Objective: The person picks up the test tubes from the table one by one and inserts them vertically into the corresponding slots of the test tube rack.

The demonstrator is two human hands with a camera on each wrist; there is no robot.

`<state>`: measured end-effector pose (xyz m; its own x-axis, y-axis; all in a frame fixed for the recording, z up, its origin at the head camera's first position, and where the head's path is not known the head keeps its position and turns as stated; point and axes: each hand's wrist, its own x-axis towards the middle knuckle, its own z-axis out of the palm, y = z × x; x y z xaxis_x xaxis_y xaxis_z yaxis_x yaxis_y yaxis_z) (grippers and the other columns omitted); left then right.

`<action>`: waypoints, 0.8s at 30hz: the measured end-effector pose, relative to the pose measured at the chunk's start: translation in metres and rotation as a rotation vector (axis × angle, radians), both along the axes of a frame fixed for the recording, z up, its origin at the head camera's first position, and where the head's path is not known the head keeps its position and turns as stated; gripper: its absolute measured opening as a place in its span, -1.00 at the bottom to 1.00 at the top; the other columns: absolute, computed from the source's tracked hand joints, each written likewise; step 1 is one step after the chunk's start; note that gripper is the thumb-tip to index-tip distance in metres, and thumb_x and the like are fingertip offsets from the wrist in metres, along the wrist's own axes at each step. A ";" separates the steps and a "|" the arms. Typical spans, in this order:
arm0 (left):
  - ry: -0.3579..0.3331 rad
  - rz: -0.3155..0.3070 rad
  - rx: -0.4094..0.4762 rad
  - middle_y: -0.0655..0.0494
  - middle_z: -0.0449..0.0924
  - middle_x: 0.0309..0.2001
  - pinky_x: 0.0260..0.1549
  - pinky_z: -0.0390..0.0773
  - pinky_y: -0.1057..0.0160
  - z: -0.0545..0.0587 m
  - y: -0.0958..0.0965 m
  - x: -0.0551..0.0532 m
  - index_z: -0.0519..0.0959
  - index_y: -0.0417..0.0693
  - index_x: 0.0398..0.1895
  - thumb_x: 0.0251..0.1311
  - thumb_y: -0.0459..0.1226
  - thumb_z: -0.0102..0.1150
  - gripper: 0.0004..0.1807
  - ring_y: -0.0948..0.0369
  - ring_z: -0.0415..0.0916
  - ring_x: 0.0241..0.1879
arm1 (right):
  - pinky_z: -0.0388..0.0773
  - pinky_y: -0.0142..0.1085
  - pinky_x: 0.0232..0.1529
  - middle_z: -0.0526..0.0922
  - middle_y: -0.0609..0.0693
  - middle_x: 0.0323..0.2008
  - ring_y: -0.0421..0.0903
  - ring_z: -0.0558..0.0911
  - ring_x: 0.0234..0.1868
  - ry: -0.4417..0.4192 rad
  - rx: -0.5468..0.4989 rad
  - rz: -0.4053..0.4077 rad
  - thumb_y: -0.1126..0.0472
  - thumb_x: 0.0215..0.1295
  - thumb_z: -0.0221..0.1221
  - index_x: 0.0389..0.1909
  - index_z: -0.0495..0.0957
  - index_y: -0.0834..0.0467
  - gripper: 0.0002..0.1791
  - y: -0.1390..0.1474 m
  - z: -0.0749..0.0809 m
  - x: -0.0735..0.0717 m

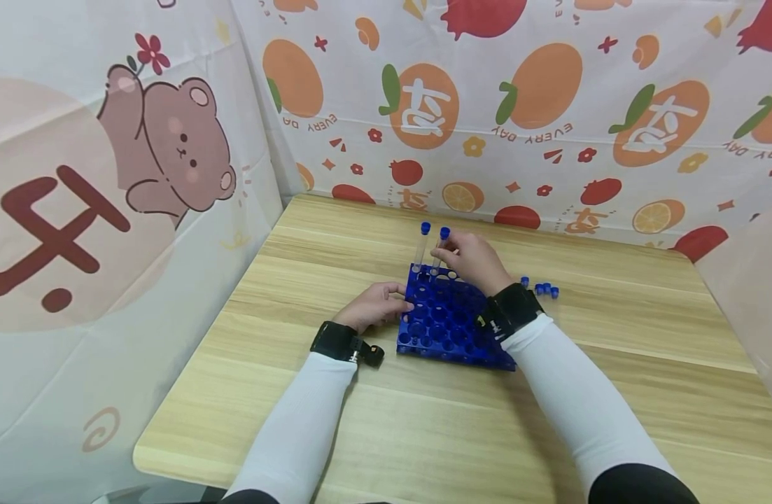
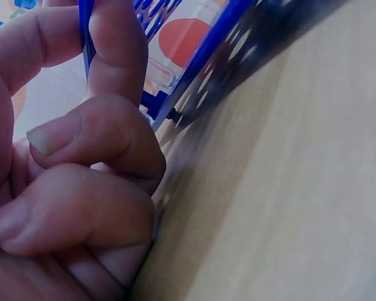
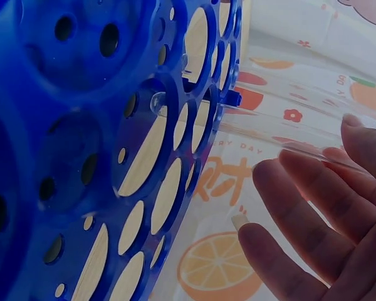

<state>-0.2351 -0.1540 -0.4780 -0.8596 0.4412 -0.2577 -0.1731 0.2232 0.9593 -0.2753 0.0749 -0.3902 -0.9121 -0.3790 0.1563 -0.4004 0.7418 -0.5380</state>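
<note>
A blue test tube rack (image 1: 455, 355) with rows of round holes stands on the table. At its left edge my left hand (image 1: 376, 306) holds on, thumb and index finger pinching the blue side wall in the left wrist view, the other fingers curled. Over the far left corner, my right hand (image 1: 475, 260) pinches a clear test tube (image 1: 444, 234) near its blue cap. This tube's rounded lower end (image 3: 158, 104) pokes through a rack hole in the right wrist view. Just left of it, another blue-capped test tube (image 1: 421, 246) stands upright in the rack.
Several blue-capped tubes (image 1: 543, 288) lie on the table right of the rack, partly hidden by my right wrist. The wooden table (image 1: 266, 294) meets a fruit-print curtain (image 1: 360, 133) at the back and a bear-print one (image 1: 178, 154) on the left.
</note>
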 end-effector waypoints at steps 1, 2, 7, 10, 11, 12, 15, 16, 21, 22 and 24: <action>-0.002 0.001 0.002 0.15 0.64 -0.53 -0.73 0.18 0.36 0.000 0.000 0.000 0.55 -0.12 0.06 0.24 -0.28 0.22 -0.67 0.31 0.22 -0.72 | 0.64 -0.16 -0.21 0.73 0.03 -0.25 -0.03 0.67 -0.24 -0.002 0.000 0.001 -0.02 0.38 0.19 -0.17 0.65 0.10 -0.73 0.000 0.000 0.000; -0.002 0.001 0.002 0.15 0.64 -0.53 -0.73 0.18 0.36 0.000 0.000 0.000 0.55 -0.12 0.06 0.24 -0.28 0.21 -0.67 0.31 0.21 -0.72 | 0.64 -0.15 -0.20 0.73 0.02 -0.26 -0.03 0.67 -0.23 -0.003 0.002 0.001 -0.02 0.38 0.20 -0.18 0.65 0.10 -0.74 -0.001 0.000 0.000; 0.000 0.001 -0.001 0.15 0.64 -0.52 -0.73 0.18 0.35 0.001 0.000 0.001 0.56 -0.10 0.06 0.25 -0.26 0.21 -0.68 0.29 0.21 -0.72 | 0.63 -0.13 -0.16 0.72 0.02 -0.28 -0.03 0.66 -0.23 -0.032 0.014 0.003 0.01 0.36 0.22 -0.21 0.65 0.11 -0.77 -0.002 0.000 -0.002; 0.000 0.000 -0.008 0.16 0.63 -0.54 -0.73 0.18 0.34 0.000 -0.001 0.000 0.56 -0.09 0.06 0.24 -0.25 0.22 -0.68 0.29 0.21 -0.72 | 0.61 -0.14 -0.16 0.71 0.01 -0.31 -0.04 0.64 -0.26 -0.060 0.027 0.004 0.03 0.35 0.23 -0.22 0.66 0.11 -0.78 -0.003 -0.001 -0.003; -0.001 -0.001 -0.009 0.16 0.62 -0.54 -0.74 0.17 0.34 0.000 -0.001 0.000 0.56 -0.08 0.06 0.24 -0.24 0.22 -0.67 0.29 0.20 -0.72 | 0.61 -0.14 -0.16 0.71 0.01 -0.31 -0.04 0.64 -0.26 -0.071 0.032 0.005 0.03 0.35 0.23 -0.23 0.67 0.10 -0.78 -0.003 -0.002 -0.003; -0.002 -0.002 -0.008 0.17 0.61 -0.54 -0.74 0.17 0.34 0.000 -0.001 0.001 0.56 -0.08 0.07 0.24 -0.24 0.22 -0.67 0.29 0.20 -0.72 | 0.61 -0.15 -0.16 0.71 0.00 -0.32 -0.04 0.64 -0.27 -0.080 0.037 0.004 0.03 0.35 0.23 -0.23 0.68 0.10 -0.78 -0.003 -0.002 -0.004; -0.001 -0.005 -0.004 0.18 0.60 -0.56 -0.75 0.16 0.34 0.000 -0.001 0.000 0.55 -0.10 0.07 0.24 -0.25 0.22 -0.66 0.30 0.19 -0.73 | 0.61 -0.16 -0.16 0.70 -0.01 -0.33 -0.05 0.62 -0.29 -0.096 0.044 0.004 0.02 0.35 0.23 -0.24 0.69 0.09 -0.78 -0.004 -0.004 -0.005; -0.001 -0.005 -0.003 0.18 0.61 -0.56 -0.75 0.16 0.35 0.000 -0.001 0.000 0.55 -0.10 0.07 0.24 -0.25 0.22 -0.67 0.31 0.18 -0.73 | 0.61 -0.16 -0.16 0.70 -0.01 -0.33 -0.05 0.62 -0.30 -0.099 0.045 0.005 0.03 0.35 0.23 -0.24 0.69 0.09 -0.78 -0.004 -0.004 -0.005; 0.001 0.000 -0.001 0.17 0.62 -0.55 -0.75 0.15 0.35 0.000 0.000 0.000 0.56 -0.10 0.05 0.25 -0.26 0.21 -0.69 0.31 0.18 -0.74 | 0.60 -0.18 -0.18 0.69 -0.01 -0.34 -0.05 0.59 -0.32 -0.103 0.056 0.016 0.02 0.35 0.23 -0.24 0.69 0.08 -0.78 -0.004 -0.007 -0.006; 0.000 0.000 0.000 0.17 0.62 -0.55 -0.75 0.15 0.35 0.000 0.000 0.000 0.56 -0.09 0.05 0.24 -0.26 0.21 -0.68 0.31 0.18 -0.74 | 0.59 -0.19 -0.19 0.68 -0.01 -0.34 -0.05 0.58 -0.33 -0.106 0.061 0.016 0.02 0.35 0.23 -0.24 0.69 0.08 -0.78 -0.004 -0.008 -0.006; -0.005 0.001 0.002 0.17 0.61 -0.55 -0.75 0.15 0.35 0.000 0.000 0.000 0.56 -0.09 0.06 0.24 -0.26 0.22 -0.67 0.31 0.18 -0.74 | 0.58 -0.19 -0.21 0.68 -0.02 -0.34 -0.05 0.57 -0.34 -0.112 0.071 0.018 0.01 0.35 0.23 -0.24 0.69 0.07 -0.78 -0.004 -0.009 -0.007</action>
<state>-0.2348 -0.1543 -0.4780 -0.8590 0.4405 -0.2609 -0.1777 0.2213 0.9589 -0.2820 0.0711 -0.3991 -0.9154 -0.4017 0.0256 -0.3539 0.7729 -0.5267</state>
